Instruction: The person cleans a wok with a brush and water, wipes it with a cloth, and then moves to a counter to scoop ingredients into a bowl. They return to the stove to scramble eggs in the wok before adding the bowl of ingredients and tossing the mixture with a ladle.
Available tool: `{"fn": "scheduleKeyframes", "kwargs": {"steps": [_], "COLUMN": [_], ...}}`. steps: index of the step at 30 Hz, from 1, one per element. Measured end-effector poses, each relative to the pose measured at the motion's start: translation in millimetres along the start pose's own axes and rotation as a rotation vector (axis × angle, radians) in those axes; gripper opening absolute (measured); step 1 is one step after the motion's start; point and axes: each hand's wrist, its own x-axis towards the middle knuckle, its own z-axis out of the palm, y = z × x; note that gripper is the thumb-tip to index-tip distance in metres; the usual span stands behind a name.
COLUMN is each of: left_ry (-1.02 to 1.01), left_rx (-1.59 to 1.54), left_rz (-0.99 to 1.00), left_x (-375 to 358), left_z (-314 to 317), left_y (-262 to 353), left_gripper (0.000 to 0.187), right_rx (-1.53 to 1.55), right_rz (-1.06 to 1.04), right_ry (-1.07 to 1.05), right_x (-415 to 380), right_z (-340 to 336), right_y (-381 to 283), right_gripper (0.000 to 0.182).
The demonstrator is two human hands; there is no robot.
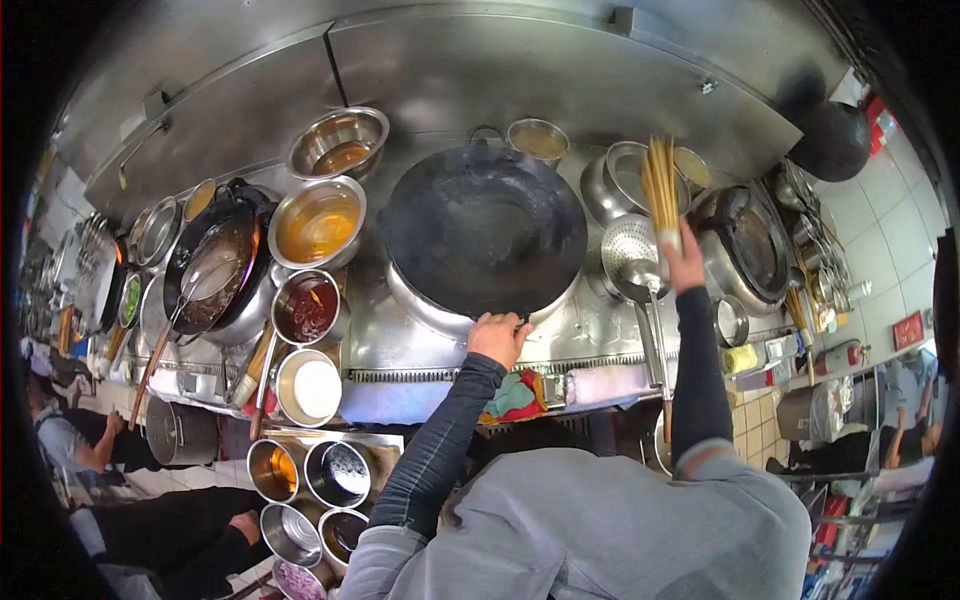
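My left hand [500,338] is closed on the near rim of a large black wok [487,235], at its handle. The wok sits on the stove, dark inside, with light steam over it. Raised at the right, my right hand [684,262] grips the bound end of a bamboo brush [661,190], its bristles pointing up. A perforated strainer [630,245] and a ladle [641,275] rest just left of that hand, over metal pots. A red and green cloth [515,396] lies below my left hand at the stove's front edge.
Bowls with yellow liquid [319,223], red sauce [306,308] and white contents [309,388] stand left of the wok. A second wok [213,262] holds a strainer farther left; another wok [748,240] is at the right. Co-workers [90,440] stand at the far left.
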Motion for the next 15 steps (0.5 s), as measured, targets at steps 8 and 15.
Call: {"fn": "scheduleKeyframes", "kwargs": {"steps": [8,15], "left_ry": [-0.018,0.222], "left_rx": [-0.035,-0.012], "left_rz": [0.018,0.121], "left_x": [-2,-44], "left_z": [-6,-25], "left_y": [6,70], "left_gripper": [0.024,0.023], "right_rx": [-0.761,-0.384], "right_rz": [0.289,0.101], "right_ry": [-0.689,-0.331], "right_x": [-172,-231], "right_z": [-13,-46], "right_y": [25,49], "right_gripper": [0.051,0.036]}}
